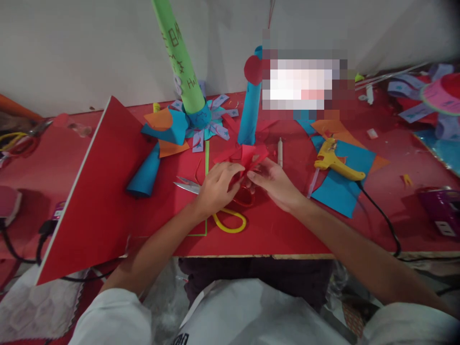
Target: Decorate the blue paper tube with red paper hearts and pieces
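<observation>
Both my hands meet at the middle of the red table, fingers pinched around a piece of red paper (247, 155). My left hand (222, 184) grips its left side; my right hand (275, 181) closes on it from the right. The fingertips partly hide the paper where they come together. Just behind it stands a blue paper tube (250, 112) with a red disc (253, 70) near its top. Under and beside my left hand lie scissors (230, 225) with a yellow and a red handle loop, blades pointing left.
A tall green paper tube (187, 72) stands at the back left. A red board (97, 191) leans at the left near a blue paper cone (145, 175). On the right, a yellow glue gun (338, 163) with a black cord rests on blue paper (347, 196).
</observation>
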### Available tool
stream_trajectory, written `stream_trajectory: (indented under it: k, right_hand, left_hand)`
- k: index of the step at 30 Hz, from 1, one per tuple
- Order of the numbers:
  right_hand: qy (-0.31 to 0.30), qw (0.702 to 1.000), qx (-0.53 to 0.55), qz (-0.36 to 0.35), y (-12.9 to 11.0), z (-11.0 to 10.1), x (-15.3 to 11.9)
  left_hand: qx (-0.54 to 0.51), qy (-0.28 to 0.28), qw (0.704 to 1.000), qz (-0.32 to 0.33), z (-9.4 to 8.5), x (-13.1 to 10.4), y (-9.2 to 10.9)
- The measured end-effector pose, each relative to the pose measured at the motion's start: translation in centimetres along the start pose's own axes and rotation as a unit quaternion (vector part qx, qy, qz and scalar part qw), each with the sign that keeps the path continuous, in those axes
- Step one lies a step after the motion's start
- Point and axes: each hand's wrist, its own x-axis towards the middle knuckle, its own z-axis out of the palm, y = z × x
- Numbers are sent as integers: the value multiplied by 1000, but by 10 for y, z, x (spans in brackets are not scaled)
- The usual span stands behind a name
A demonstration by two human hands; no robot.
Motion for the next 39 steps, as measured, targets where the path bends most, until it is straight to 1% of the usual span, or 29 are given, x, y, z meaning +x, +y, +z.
stream_trajectory:
  k: [4, 7, 10, 12, 15, 17, 20, 24, 27, 30, 34, 36, 39]
  right_hand:
    - [8, 1000, 4, -28, 0, -3, 1]
    - [-10, 1000, 9, -23, -2, -4, 1]
    - [-39, 999, 3, -17, -2, -2, 0]
    - [-51, 999, -5, -17, -1, -1, 0]
    - [-48, 999, 2, -20, 3, -1, 1]
    - [-32, 999, 8, -20, 5, -1, 1]
    - [-16, 1000, 11, -16, 6, -1, 1]
    - [-21, 1000, 13, -11, 5, -1, 0]
    - [-22, 999, 21, -13, 6, -2, 0]
    - [-28, 999, 21, -7, 7, -3, 0]
    - [-38, 999, 20, -8, 6, -3, 0]
    - [-38, 999, 24, -10, 5, -3, 1]
    - [-45, 999, 22, -4, 4, -2, 1]
  left_hand:
    - [-39, -10, 999, 6, 3, -3, 1]
    - [-77, 12, 997, 2, 1, -7, 1]
    - [-142, 49, 988, -45, 0, -7, 4]
    - [-175, 50, 981, -71, 0, -5, 6]
    - [-140, 30, 987, -76, -1, 3, 7]
    - [-97, 26, 993, -65, -2, 6, 7]
    - [-58, 25, 995, -72, -2, 8, 4]
    - [-44, 18, 993, -109, -2, 7, 3]
    - [-49, 19, 991, -122, -4, 8, 2]
    - [-108, 24, 982, -153, -4, 10, -1]
    - [-207, 23, 954, -214, -3, 12, -4]
    - [-240, 22, 944, -224, -3, 13, -4]
    - [-281, 17, 935, -217, -4, 15, -3]
